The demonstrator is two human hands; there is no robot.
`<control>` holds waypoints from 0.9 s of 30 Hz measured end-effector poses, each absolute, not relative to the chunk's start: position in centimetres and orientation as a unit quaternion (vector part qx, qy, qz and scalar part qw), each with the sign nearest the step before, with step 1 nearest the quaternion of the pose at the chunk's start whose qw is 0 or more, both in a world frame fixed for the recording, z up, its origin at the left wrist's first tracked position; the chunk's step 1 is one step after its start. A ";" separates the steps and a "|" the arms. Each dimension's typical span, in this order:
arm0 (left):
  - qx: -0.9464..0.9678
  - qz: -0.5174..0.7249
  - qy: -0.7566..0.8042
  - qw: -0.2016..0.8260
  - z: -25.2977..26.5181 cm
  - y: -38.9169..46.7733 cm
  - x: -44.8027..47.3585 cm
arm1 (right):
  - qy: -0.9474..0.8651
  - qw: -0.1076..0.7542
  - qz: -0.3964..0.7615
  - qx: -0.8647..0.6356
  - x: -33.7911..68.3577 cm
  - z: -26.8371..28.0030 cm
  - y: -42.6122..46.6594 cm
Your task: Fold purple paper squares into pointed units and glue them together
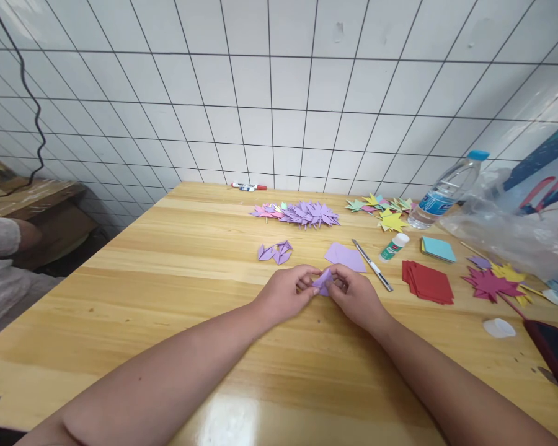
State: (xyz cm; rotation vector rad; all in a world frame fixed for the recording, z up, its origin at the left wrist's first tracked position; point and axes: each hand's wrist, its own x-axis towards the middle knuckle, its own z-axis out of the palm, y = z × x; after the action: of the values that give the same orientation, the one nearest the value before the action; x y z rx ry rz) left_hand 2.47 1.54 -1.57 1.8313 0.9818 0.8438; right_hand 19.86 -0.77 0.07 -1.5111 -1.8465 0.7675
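Between my two hands is a small purple sheet of paper (323, 283), partly folded, close above the wooden table (177, 272). My left hand (292, 290) pinches its left side, and my right hand (352, 292) grips the right side with bent fingers. Fingers cover much of the paper. Flat purple paper squares (345, 256) lie just beyond my right hand, and a utility knife (372, 266) rests at their right edge. Several folded purple paper pieces (275, 252) sit beyond my left hand.
Purple paper stars (310, 214) are heaped at the back, near a marker (248, 186). To the right are a glue stick (394, 246), red paper squares (428, 282), blue paper squares (438, 249), a water bottle (447, 191) and a phone (555, 353). Someone's sleeve (0, 241) shows at left.
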 end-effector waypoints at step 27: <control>0.537 0.358 0.378 0.663 -0.9 3.2 1.9 | -0.842 0.341 0.046 -0.415 20.7 0.1 -0.5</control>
State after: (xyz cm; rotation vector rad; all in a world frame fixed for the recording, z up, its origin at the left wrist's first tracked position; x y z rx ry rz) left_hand 1.92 3.17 -0.90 1.2142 0.8536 0.8098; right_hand 20.74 -0.54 0.09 -1.0794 -2.1920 0.1199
